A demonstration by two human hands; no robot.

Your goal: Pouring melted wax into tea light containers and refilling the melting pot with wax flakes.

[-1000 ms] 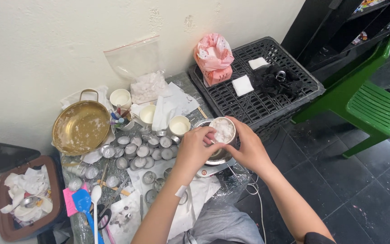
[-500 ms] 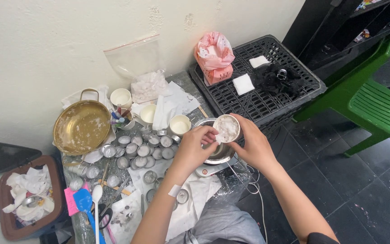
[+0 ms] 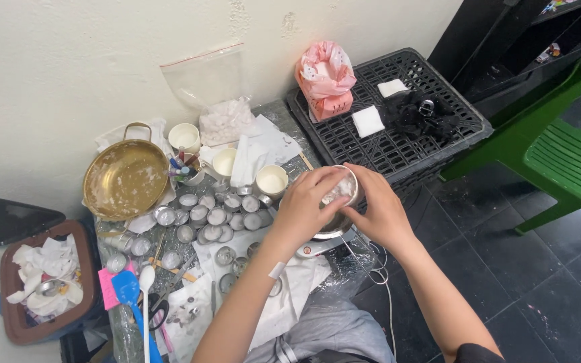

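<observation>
1. Holding a small white cup (image 3: 341, 190) of pale wax chunks, the person keeps it tilted over a metal pot (image 3: 331, 225) that sits near the right edge of the cluttered work surface, just in front of the black crate (image 3: 398, 144).
2. The right hand (image 3: 378, 212) wraps the cup's side from the right, fingers curled around its wall; the thumb is hidden.
3. The left hand (image 3: 304, 205) covers the cup's near rim, its fingers bent and pressed together over the mouth; whether they pinch a chunk cannot be told.
4. The cup looks light and thin-walled, likely to give if squeezed, so a grip low on the wall seems safest. The wax pieces look hard, crumbly and a little slick, apt to spill in a rush once tipped.
5. The pot rests on a small white base (image 3: 314, 247), probably a scale or hotplate, with a cable trailing off the surface's front edge.
6. Left of the pot stand more white cups (image 3: 272, 180) filled with set wax, and rows of small metal tealight tins (image 3: 216, 216).
7. Toward the left edge lie a brass pan (image 3: 126, 180), a blue spatula (image 3: 129, 290) and a white spoon (image 3: 146, 279).
8. Against the wall at the back edge leans a clear bag of wax chunks (image 3: 222, 121); a pink bag (image 3: 326, 77) sits on the crate.
</observation>
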